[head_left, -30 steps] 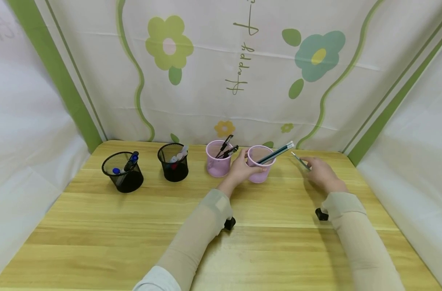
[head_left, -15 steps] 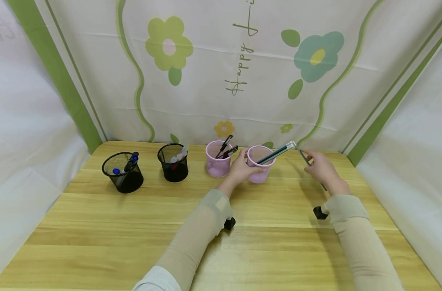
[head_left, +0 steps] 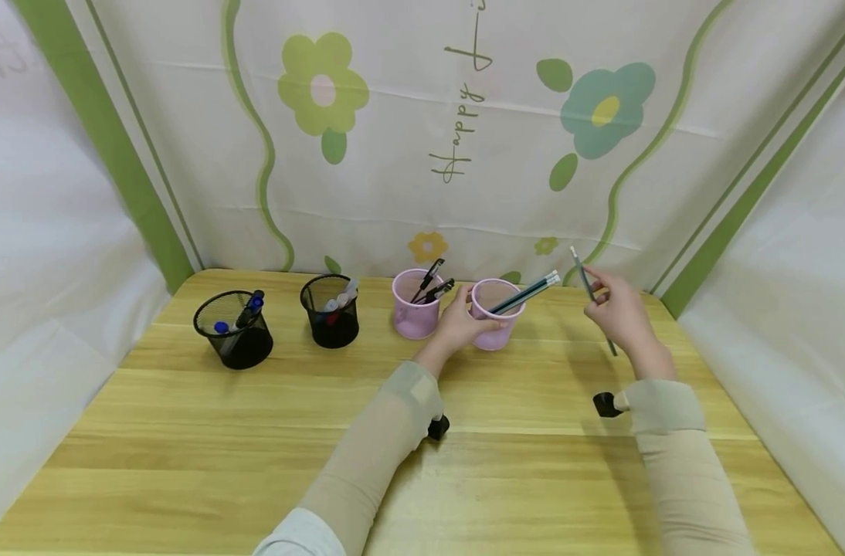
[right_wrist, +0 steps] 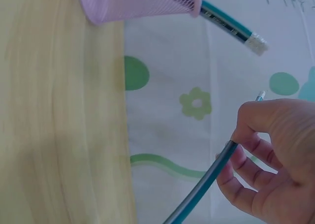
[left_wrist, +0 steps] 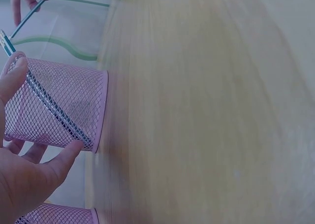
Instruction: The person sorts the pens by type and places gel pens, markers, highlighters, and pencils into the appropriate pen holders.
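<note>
My left hand (head_left: 459, 323) grips a pink mesh pen cup (head_left: 490, 340), fingers and thumb spread around its side, in the head and left wrist views. Several dark green pencils (head_left: 531, 293) with white eraser ends lean out of that cup toward the right. To the right of the cup, my right hand (head_left: 622, 315) pinches one more green pencil (right_wrist: 204, 179) between thumb and fingers, above the table. That pencil is tilted, eraser end up, and stands apart from the cup. Its lower end runs out of the right wrist view.
Left of the held cup stands another pink mesh cup (head_left: 417, 320) with black pens. Farther left are two black mesh cups, one with pale-capped markers (head_left: 341, 301) and one with blue-capped markers (head_left: 256, 301). A printed curtain (head_left: 395, 193) hangs behind the wooden table (head_left: 506, 486).
My right hand has risen slightly, and the pencil in it has swung from a low leftward slant to a steeper tilt with the eraser end up. My left hand and its cup stay put.
</note>
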